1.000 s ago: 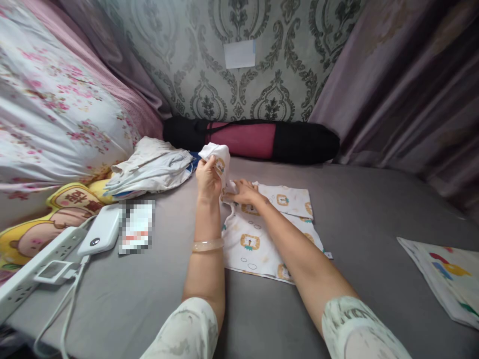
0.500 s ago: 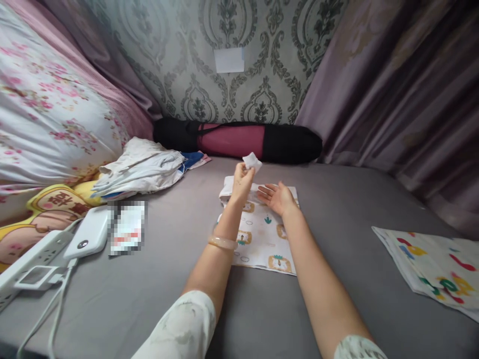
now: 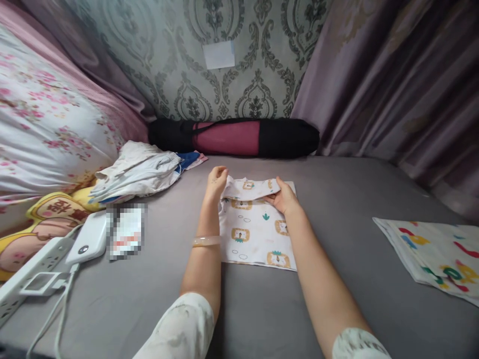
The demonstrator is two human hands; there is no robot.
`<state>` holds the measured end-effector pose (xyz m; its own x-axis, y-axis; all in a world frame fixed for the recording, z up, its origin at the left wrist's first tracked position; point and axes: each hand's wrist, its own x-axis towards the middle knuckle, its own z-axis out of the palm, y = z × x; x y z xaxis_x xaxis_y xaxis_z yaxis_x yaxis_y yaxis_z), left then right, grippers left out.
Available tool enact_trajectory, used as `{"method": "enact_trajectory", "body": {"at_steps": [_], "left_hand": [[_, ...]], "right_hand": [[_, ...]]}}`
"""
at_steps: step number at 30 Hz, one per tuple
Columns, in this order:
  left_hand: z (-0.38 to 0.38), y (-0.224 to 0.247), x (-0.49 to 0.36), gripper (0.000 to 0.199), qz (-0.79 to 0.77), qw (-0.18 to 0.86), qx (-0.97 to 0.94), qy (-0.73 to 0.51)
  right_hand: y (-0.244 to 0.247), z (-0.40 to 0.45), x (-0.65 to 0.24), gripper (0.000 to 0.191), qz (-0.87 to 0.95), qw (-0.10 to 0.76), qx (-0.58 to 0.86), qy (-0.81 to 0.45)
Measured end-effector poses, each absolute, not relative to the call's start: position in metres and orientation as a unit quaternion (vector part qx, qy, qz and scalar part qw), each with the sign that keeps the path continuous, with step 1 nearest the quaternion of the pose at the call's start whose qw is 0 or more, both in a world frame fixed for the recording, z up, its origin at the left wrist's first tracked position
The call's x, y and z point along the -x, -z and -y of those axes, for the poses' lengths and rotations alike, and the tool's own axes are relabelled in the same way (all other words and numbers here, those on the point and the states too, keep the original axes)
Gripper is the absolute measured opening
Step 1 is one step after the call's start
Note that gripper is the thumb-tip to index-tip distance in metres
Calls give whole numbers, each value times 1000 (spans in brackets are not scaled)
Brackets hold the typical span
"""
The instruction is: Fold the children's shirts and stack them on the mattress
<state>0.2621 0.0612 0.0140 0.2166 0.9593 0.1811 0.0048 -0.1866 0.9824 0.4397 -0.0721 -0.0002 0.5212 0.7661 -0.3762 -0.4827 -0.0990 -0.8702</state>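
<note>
A white cloth with a lion print [image 3: 258,234] lies flat in front of me, looking like a small folded garment. Along its far edge a strip is turned over toward me, lion print up. My left hand [image 3: 217,183], a pale bangle on its wrist, is closed in a pinch at the strip's left end; the fingertips are partly hidden. At the right end, my right hand [image 3: 282,196] grips the strip, thumb on top and fingers underneath.
Crumpled clothes [image 3: 140,169] lie at back left, near a floral fabric [image 3: 56,109]. A power bank [image 3: 88,237] and a power strip [image 3: 33,269] with cables sit at left. Another folded printed cloth [image 3: 430,254] lies right. A long black-and-maroon bag [image 3: 224,138] rests against the wall.
My left hand has come down and left from holding up a white bit of cloth. My right hand, open before, now grips the strip, which is turned over toward me.
</note>
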Motion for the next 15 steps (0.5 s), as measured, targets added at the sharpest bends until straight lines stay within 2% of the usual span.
{"method": "enact_trajectory", "body": {"at_steps": [6,15], "left_hand": [[-70,4,-252,20,-451,465,-632,-426],[-56,16,-257,51,-456,401,-738,-292]], "right_hand": [[0,73,-443,2,56,688,603,-400],[-9,86,-454,10,59,680,661,-313]]}}
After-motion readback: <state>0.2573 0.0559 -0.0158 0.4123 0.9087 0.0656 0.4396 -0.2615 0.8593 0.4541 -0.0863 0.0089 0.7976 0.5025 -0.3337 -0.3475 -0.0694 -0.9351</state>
